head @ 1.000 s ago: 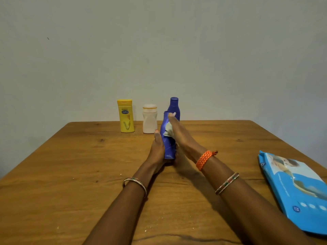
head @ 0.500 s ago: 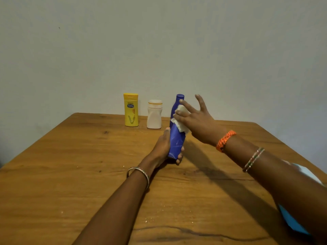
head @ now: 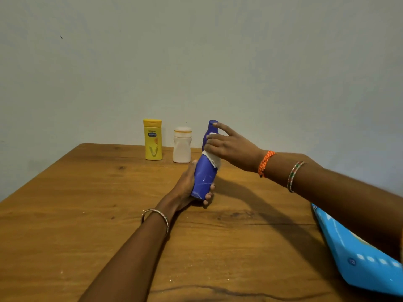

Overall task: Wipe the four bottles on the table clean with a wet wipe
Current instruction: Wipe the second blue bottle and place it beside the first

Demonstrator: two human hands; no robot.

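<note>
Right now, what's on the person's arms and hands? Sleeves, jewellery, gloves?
Both forearms bare, no sleeves or gloves in view. Left hand: one thin metallic bangle at the wrist. Right hand: a braided orange thread band at the wrist, and further up the forearm a pair of thin multicoloured beaded bangles. No rings visible.

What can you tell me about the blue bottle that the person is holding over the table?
The blue plastic bottle has a wide, rounded lower body that narrows to a slim neck with a blue cap on top. Its surface looks smooth, with faint pale scuffs low down. It is tilted a little, top leaning right, above the brown wooden table. The left hand grips its lower part, while the right hand presses a white wet wipe against its neck, one finger touching the cap.
</note>
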